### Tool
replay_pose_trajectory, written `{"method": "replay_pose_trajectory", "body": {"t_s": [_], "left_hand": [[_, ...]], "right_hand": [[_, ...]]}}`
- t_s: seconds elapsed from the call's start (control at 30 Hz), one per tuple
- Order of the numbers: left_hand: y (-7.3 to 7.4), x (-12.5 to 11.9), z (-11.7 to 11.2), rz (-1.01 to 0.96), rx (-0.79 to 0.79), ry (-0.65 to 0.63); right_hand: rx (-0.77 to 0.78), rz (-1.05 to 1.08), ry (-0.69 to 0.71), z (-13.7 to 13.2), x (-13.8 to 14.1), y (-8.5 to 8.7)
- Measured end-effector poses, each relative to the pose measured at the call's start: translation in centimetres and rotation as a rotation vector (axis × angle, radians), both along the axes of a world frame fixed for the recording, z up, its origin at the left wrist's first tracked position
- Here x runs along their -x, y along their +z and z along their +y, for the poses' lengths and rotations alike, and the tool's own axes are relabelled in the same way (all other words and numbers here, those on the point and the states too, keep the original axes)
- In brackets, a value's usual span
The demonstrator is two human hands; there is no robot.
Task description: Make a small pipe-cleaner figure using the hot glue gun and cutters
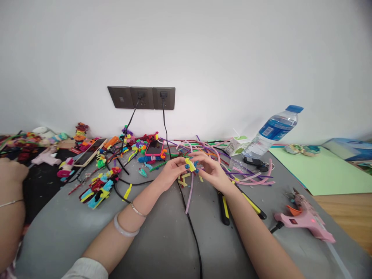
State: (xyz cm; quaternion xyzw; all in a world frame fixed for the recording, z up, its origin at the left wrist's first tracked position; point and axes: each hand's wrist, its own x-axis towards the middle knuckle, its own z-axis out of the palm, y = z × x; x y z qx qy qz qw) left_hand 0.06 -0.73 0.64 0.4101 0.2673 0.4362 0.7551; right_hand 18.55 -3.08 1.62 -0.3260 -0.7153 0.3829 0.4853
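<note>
Both of my hands meet over the middle of the grey table. My left hand pinches a small yellow pipe-cleaner piece from its left side. On the other side, the fingertips of my right hand close on the same piece. Short pale yellow bits lie just beneath my fingers. A lilac pipe cleaner hangs or lies below my hands; I cannot tell which. Under my right forearm rest pliers with black and yellow handles.
A pink glue gun lies at the right, near green paper. A tilted water bottle and a drink carton stand behind. Pipe-cleaner figures and black cables spread leftward. Another person's arm reaches in at left.
</note>
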Motion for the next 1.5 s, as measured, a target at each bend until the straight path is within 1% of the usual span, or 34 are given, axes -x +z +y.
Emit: {"method": "replay_pose_trajectory", "body": {"t_s": [0.17, 0.4, 0.7, 0.9, 1.5], "left_hand": [[0.16, 0.00, -0.11, 0.009, 0.005, -0.017], [0.36, 0.00, -0.20, 0.027, 0.010, -0.026], [0.02, -0.01, -0.01, -0.006, -0.014, -0.016], [0.13, -0.02, -0.01, -0.002, -0.010, -0.024], [0.17, 0.02, -0.07, 0.002, -0.014, -0.029]], "right_hand": [[0.013, 0.022, -0.044, -0.04, 0.01, 0.27], [0.016, 0.069, -0.060, 0.12, 0.10, 0.15], [0.050, 0.066, 0.048, 0.10, -0.22, -0.24], [0.027, 0.066, 0.041, 0.21, -0.21, -0.34], [0.031, 0.081, 0.048, 0.27, -0.22, -0.57]]}}
